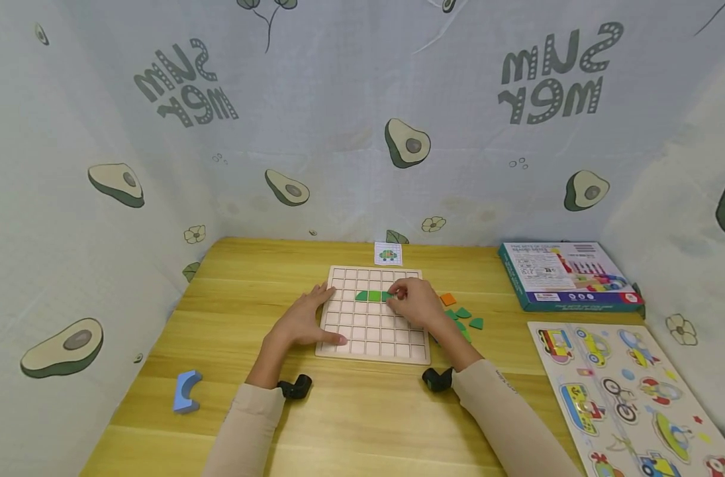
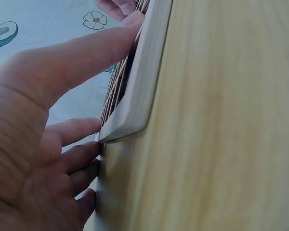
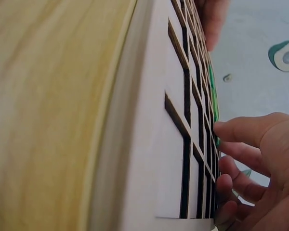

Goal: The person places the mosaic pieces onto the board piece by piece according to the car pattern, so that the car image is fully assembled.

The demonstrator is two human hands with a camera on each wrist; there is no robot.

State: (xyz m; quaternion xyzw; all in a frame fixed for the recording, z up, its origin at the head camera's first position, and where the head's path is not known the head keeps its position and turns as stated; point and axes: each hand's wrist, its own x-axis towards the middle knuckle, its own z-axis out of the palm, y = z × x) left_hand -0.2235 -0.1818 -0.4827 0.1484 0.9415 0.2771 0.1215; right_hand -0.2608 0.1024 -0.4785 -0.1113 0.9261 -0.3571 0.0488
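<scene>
A pale wooden grid board (image 1: 376, 334) lies on the table. In one of its upper rows sit a dark green curved-edge piece (image 1: 362, 296) and a light green square (image 1: 374, 296). Just right of the square, my right hand (image 1: 418, 305) pinches a green piece (image 1: 386, 296) between thumb and fingertips; part of it is hidden. My left hand (image 1: 305, 319) rests on the board's left side, fingers spread. In the left wrist view its thumb (image 2: 86, 62) lies over the board's rim (image 2: 144, 82), the other fingers beside the corner. Green pieces (image 3: 213, 91) show edge-on in the right wrist view.
Loose green pieces (image 1: 463, 313) and an orange square (image 1: 447, 299) lie right of the board. A picture card (image 1: 388, 254) is behind it. Farther right are a box (image 1: 567, 275) and a vehicle puzzle board (image 1: 630, 397). A blue arch block (image 1: 186, 391) lies at left.
</scene>
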